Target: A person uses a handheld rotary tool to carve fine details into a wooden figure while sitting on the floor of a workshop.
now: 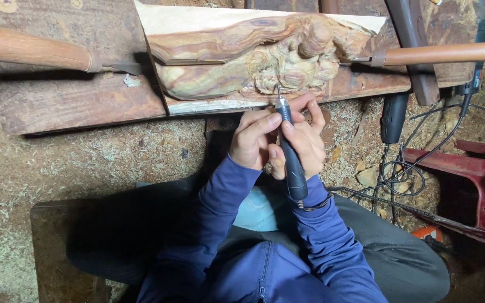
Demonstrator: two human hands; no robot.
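A dark pen-shaped rotary carving tool is held in both hands, its thin bit touching the lower edge of a carved block of banded reddish wood. My left hand wraps the tool from the left with the fingers near its tip. My right hand grips the tool's body from the right. The block lies propped on rough planks. Blue sleeves cover both forearms.
Two long wooden tool handles lie across the planks at left and right. A black power tool with tangled cables sits to the right, next to a red metal frame. Sawdust covers the ground.
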